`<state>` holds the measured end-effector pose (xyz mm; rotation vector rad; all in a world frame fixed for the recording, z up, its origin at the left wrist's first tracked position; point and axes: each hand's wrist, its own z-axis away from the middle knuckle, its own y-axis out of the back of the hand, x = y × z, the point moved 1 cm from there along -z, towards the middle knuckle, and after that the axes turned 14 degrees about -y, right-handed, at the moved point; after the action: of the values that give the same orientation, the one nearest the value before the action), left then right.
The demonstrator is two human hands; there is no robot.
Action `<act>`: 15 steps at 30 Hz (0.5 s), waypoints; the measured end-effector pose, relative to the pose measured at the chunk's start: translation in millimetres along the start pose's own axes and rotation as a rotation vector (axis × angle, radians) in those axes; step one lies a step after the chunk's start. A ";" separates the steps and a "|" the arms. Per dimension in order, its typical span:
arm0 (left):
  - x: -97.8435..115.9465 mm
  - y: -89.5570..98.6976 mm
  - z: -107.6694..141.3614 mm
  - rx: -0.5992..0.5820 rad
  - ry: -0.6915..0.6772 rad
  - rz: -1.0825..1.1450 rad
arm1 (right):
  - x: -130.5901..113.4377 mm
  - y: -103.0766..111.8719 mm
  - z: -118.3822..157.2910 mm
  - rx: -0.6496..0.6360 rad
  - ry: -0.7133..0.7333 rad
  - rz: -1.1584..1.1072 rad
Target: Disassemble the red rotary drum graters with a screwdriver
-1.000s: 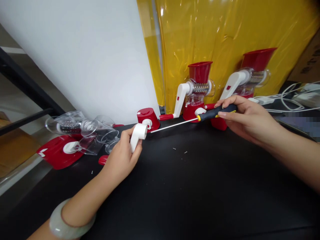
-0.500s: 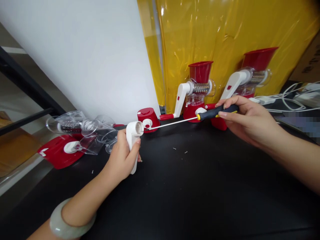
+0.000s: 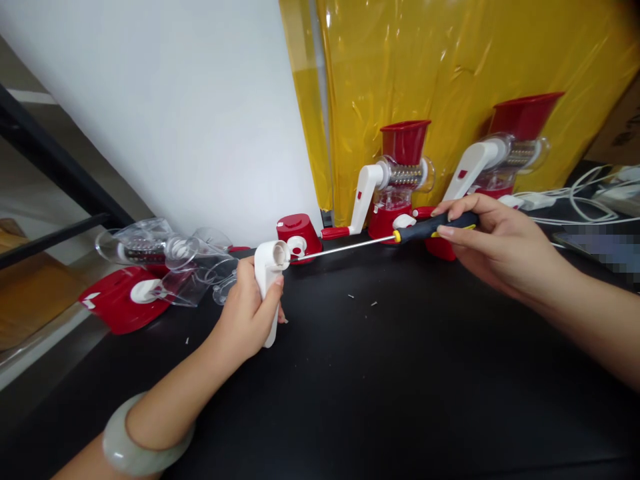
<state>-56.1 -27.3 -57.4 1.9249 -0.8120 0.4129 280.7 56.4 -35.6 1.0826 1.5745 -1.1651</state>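
Observation:
My left hand (image 3: 250, 310) is wrapped round a white plastic crank handle (image 3: 265, 270), its round socket end facing right. Between the fingers and thumb of my right hand (image 3: 500, 237) lies a screwdriver (image 3: 425, 230) with a dark blue and yellow grip. Its long metal shaft points left, and the tip reaches the socket of the crank handle; whether it sits on a screw I cannot tell. Just behind stands a small red base (image 3: 300, 237) with a white knob. Small screws (image 3: 374, 304) lie on the black table (image 3: 400, 387).
Two assembled red rotary graters (image 3: 406, 177) (image 3: 523, 127) stand at the back by yellow sheeting (image 3: 380, 60). A red base (image 3: 123, 303) with clear plastic parts (image 3: 185, 257) is at the left. White cables (image 3: 583, 200) lie at the right, beside a cardboard box (image 3: 617, 130).
The whole view has shifted slightly. Both hands keep their holds, and the screwdriver tip stays at the crank handle's socket.

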 end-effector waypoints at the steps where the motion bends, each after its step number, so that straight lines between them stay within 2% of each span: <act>1: 0.1 0.0 0.1 0.000 0.001 0.004 | 0.1 -0.5 -0.1 0.002 0.001 -0.001; 15: 1.5 -0.4 1.2 -0.005 0.008 0.004 | -1.0 -2.3 0.7 0.042 -0.002 0.025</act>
<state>-54.8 -28.8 -57.4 1.9159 -0.8105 0.4202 278.8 55.2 -34.3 1.1249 1.5367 -1.1868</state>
